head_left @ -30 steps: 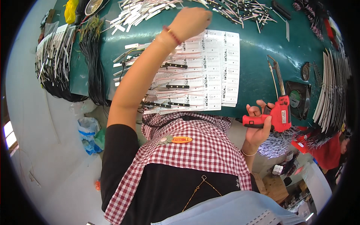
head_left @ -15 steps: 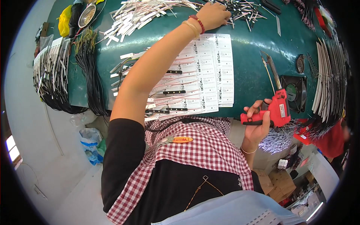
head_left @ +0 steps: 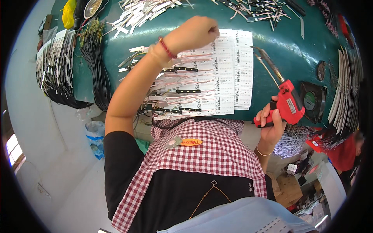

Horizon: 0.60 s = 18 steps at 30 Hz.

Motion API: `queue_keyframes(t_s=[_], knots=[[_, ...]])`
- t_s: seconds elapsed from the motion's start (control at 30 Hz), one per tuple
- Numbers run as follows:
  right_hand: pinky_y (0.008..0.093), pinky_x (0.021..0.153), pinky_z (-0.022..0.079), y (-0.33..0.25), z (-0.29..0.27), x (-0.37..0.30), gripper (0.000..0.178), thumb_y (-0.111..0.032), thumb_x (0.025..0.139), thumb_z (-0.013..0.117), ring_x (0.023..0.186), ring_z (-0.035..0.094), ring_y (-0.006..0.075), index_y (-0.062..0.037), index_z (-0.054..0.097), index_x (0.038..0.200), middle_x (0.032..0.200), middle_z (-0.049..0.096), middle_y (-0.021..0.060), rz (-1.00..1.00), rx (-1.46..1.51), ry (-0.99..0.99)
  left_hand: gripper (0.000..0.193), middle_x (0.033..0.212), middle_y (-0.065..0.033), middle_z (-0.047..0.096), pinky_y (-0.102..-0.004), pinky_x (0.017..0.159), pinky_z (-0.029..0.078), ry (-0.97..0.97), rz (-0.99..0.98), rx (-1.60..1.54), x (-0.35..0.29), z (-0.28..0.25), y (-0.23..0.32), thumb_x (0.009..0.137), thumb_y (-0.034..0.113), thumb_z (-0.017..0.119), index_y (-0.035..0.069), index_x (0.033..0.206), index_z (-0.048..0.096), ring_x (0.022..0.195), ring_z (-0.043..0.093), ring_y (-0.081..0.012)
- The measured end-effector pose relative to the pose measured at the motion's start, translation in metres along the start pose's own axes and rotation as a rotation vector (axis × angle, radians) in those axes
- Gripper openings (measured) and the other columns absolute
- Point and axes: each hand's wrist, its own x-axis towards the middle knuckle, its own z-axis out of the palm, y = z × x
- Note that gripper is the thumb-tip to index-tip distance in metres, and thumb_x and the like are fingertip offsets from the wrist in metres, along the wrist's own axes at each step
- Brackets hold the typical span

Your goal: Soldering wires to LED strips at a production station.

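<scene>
Raised over the upper part of the white printed boards (head_left: 227, 77), my left hand (head_left: 194, 33) has its fingers curled closed. Whether they pinch a small piece I cannot make out. My right hand (head_left: 271, 120) grips a red soldering gun (head_left: 289, 103) by its handle, right of the boards. The gun's metal tip and thin wire-feed tube point up and left, near the boards' right edge. Several short black LED strips (head_left: 188, 91) and thin pinkish wires lie across the left part of the boards, partly under my left forearm.
Heaps of white strips (head_left: 145, 13) and black strips (head_left: 268, 13) lie at the far side of the green table (head_left: 272, 42). Black cable bundles (head_left: 93, 54) hang at the left. A black fan (head_left: 312, 99) and stacked strips (head_left: 342, 89) stand at the right.
My left hand has come back from the far black strip heap, moving nearer and left, over the boards. The soldering gun has shifted slightly, its tip now closer to the boards' right edge.
</scene>
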Motion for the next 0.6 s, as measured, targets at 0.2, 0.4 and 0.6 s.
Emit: queue_keyframes(t_s=[0.2,0.4,0.6], knots=[[0.0253,0.047,0.042,0.009,0.021,0.018,0.033,-0.01,0.088,0.051,0.044,0.041,0.0087,0.0067,0.047,0.115,0.062,0.049,0.0052,0.208,-0.069,-0.011,0.017,0.061,-0.0109,0.06,-0.0316,0.054,0.045,0.133,-0.255,0.039,-0.048,0.025,0.001,0.076,0.017,0.062,0.0,0.074,0.063,0.053,0.056,-0.0229],[0.0239,0.047,0.041,0.018,0.031,0.02,0.029,-0.006,0.088,0.052,0.045,0.043,0.0066,0.0083,0.049,0.113,0.06,0.049,0.0019,0.218,-0.191,-0.047,0.016,0.061,-0.0112,0.061,-0.0344,0.053,0.046,0.225,-0.279,0.182,-0.048,0.039,0.001,0.074,0.018,0.062,0.003,0.071,0.065,0.056,0.059,-0.0272],[0.0235,0.045,0.037,0.025,0.037,0.019,0.028,-0.012,0.088,0.053,0.045,0.041,0.0075,0.0055,0.049,0.11,0.058,0.046,0.0019,0.219,-0.334,-0.047,0.016,0.061,-0.0125,0.061,-0.0364,0.054,0.047,0.222,-0.285,0.165,-0.045,0.036,0.0,0.073,0.019,0.062,0.003,0.069,0.065,0.057,0.06,-0.0295]])
